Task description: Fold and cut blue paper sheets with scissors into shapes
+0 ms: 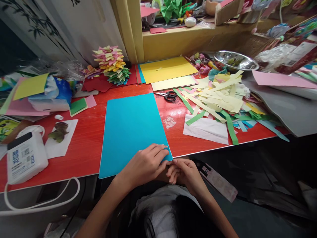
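Note:
A large blue paper sheet (131,129) lies on the red table, its near edge at the table's front. There seems to be more than one layer along its edges. My left hand (148,160) rests palm down over its near right corner, fingers bent together on top and thumb by the edge. At that same corner, my right hand (184,170) pinches the paper between thumb and forefinger, the other fingers curled below. Black-handled scissors (170,96) lie just beyond the sheet's far right corner.
Cut paper strips (218,96) are heaped at the right over a white tissue (205,129). Yellow sheets (168,69) and a folded-paper stack (112,64) stand at the back. A steel bowl (235,61) is at back right. A white power strip (27,155) sits left.

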The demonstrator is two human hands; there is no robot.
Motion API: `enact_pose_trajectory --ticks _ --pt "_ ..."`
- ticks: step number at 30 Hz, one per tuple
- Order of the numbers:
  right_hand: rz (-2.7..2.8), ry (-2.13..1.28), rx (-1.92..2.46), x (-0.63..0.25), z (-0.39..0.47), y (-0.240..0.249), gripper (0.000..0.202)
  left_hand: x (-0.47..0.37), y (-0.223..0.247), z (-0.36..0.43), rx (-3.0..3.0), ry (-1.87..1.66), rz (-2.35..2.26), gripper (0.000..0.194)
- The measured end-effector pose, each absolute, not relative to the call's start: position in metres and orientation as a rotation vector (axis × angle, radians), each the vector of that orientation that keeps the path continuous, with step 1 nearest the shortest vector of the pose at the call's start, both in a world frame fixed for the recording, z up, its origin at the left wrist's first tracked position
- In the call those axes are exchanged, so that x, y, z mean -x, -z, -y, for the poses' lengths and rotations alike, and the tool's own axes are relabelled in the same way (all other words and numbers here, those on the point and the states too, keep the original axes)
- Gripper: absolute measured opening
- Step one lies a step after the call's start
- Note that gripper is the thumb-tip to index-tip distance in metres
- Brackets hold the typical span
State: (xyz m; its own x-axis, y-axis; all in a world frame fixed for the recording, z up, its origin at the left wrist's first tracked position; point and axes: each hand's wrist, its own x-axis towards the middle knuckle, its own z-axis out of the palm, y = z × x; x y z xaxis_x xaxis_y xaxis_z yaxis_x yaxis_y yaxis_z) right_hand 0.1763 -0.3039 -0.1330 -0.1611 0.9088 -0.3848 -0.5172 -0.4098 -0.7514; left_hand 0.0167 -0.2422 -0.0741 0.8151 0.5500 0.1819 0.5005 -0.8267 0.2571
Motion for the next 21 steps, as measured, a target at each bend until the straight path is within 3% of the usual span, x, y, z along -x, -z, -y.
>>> enact_pose_trajectory --ticks 21 --pt "0.569 -1.755 1.066 -0.1748 0.3038 0.13 0.034 -0.0227 0.0791 0.2428 -2.863 -0.467 -0.881 0.02"
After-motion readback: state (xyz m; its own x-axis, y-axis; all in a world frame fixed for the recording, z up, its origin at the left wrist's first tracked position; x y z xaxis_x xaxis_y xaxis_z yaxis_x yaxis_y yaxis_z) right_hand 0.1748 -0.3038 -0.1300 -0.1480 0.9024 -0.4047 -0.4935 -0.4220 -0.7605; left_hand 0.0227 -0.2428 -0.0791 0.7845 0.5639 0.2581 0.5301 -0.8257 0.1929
